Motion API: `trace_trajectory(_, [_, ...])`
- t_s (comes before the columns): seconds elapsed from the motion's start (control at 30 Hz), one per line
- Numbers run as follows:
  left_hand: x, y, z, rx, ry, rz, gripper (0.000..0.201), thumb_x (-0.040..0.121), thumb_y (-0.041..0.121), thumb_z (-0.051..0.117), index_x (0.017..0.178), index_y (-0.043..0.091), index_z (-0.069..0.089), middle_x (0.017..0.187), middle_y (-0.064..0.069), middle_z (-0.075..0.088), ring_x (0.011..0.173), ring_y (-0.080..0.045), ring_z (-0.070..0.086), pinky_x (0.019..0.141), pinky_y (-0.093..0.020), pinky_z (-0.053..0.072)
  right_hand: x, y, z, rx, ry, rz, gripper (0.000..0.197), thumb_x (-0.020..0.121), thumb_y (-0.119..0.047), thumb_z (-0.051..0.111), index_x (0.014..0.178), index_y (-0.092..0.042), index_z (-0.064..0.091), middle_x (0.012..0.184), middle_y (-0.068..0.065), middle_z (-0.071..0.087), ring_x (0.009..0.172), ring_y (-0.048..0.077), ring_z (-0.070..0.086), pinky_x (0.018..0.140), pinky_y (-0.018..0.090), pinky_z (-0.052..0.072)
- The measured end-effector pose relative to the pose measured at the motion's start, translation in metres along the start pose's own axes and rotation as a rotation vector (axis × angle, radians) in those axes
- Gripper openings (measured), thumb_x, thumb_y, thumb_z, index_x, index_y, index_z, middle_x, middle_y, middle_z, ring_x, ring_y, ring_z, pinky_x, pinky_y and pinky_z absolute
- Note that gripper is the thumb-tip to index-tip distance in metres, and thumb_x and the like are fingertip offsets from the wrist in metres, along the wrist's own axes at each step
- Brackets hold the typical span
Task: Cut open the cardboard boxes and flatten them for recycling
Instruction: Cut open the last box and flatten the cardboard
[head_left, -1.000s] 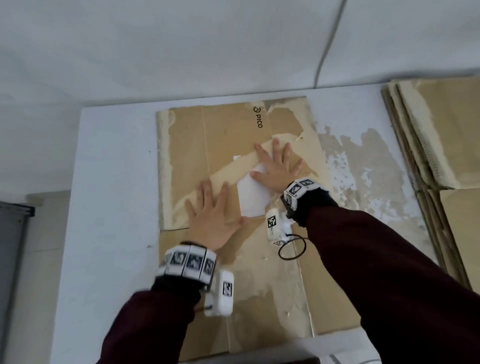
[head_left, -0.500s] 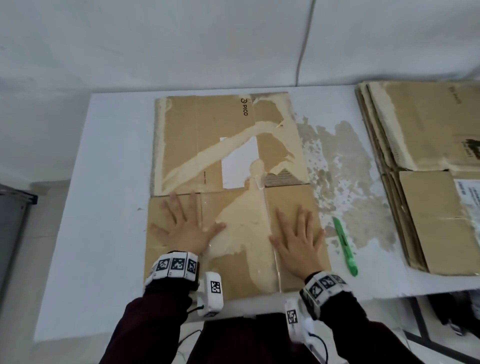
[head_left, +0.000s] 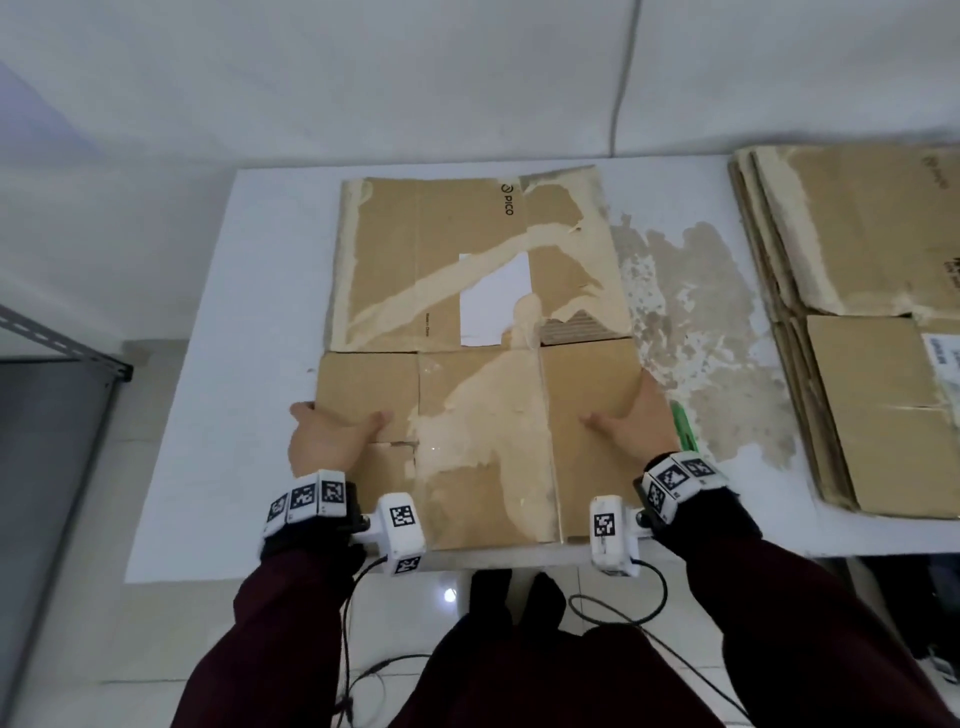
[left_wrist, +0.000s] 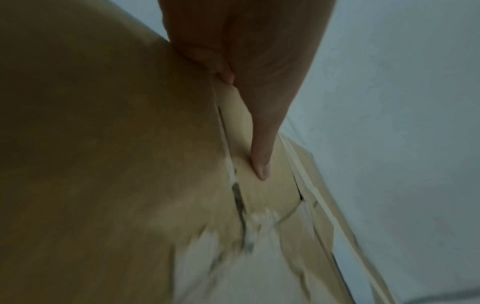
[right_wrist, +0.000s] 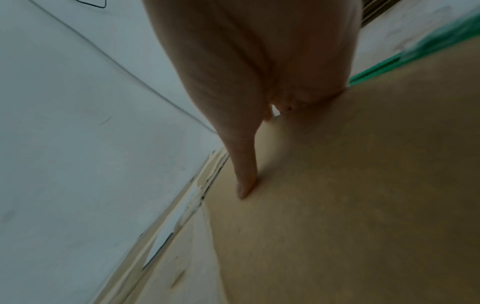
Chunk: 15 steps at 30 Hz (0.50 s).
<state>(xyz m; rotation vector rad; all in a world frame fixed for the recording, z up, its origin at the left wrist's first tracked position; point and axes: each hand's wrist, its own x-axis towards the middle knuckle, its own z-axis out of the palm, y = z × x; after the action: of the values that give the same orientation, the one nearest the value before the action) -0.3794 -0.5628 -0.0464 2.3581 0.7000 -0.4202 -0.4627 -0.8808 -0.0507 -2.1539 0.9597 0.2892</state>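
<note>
A flattened brown cardboard box (head_left: 483, 291), its surface torn and patched with a white label, lies on the white table (head_left: 234, 415). My left hand (head_left: 327, 436) grips the left edge of its near half, thumb on top and fingers tucked under. My right hand (head_left: 639, 426) grips the right edge the same way. In the left wrist view the thumb (left_wrist: 259, 160) presses on the cardboard (left_wrist: 103, 144). The right wrist view shows the other thumb (right_wrist: 245, 181) on the cardboard (right_wrist: 363, 185). A green utility knife (head_left: 684, 431) lies just right of my right hand, partly hidden by it.
A stack of flattened boxes (head_left: 857, 312) fills the table's right side. Brown paper residue (head_left: 691, 322) stains the tabletop between the stack and the box. A grey metal shelf (head_left: 52, 415) stands left of the table. Cables trail on the floor by my legs.
Both hands slid back from the far half, pressed flat on the near half, then moved outward to its side edges. They now grip those edges instead of lying flat.
</note>
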Motion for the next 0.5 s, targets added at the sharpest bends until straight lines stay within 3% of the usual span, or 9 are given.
trace_trajectory(0.1, [0.012,-0.009,-0.018,-0.072,-0.134,0.105,0.073,0.068,0.052,0.078,0.122,0.01,0.054,0.117,-0.009,0.064,0.103,-0.03,0.06,0.084,-0.037,0.047,-0.009,-0.001,-0.008,0.068,0.087,-0.028,0.069,0.088,-0.026,0.063,0.145,-0.014,0.026,0.136,0.015,0.05,0.121,0.033,0.049,0.098,0.039,0.039])
trace_trajectory(0.17, [0.011,-0.01,-0.026,-0.21,-0.206,0.168,0.06,0.074,0.041,0.078,0.122,0.013,0.057,0.117,-0.006,0.065,0.099,-0.024,0.06,0.086,-0.036,0.047,-0.014,-0.004,-0.011,0.098,0.131,-0.076,0.057,0.091,-0.021,0.058,0.142,-0.015,0.032,0.128,0.014,0.056,0.112,0.032,0.055,0.09,0.037,0.042])
trace_trajectory(0.27, [0.0,-0.004,-0.028,-0.283,-0.155,0.293,0.048,0.082,0.028,0.073,0.124,0.013,0.054,0.112,-0.002,0.061,0.097,-0.019,0.056,0.084,-0.032,0.043,-0.025,-0.011,-0.013,0.152,0.216,-0.15,0.053,0.092,-0.017,0.055,0.142,-0.015,0.036,0.117,0.011,0.061,0.096,0.023,0.057,0.083,0.033,0.043])
trace_trajectory(0.4, [-0.024,0.008,-0.024,-0.351,-0.1,0.392,0.043,0.084,0.025,0.071,0.122,0.015,0.053,0.109,0.002,0.059,0.098,-0.016,0.054,0.084,-0.03,0.041,-0.04,-0.013,-0.029,0.195,0.299,-0.195,0.053,0.092,-0.015,0.055,0.142,-0.015,0.037,0.113,0.011,0.063,0.101,0.028,0.059,0.081,0.028,0.042])
trace_trajectory(0.5, [-0.043,0.024,-0.018,-0.408,-0.105,0.445,0.036,0.084,0.023,0.071,0.114,0.022,0.052,0.106,0.004,0.059,0.099,-0.017,0.055,0.085,-0.03,0.041,-0.042,-0.003,-0.057,0.209,0.36,-0.206,0.052,0.092,-0.018,0.056,0.141,-0.016,0.038,0.117,0.011,0.062,0.107,0.027,0.058,0.086,0.03,0.043])
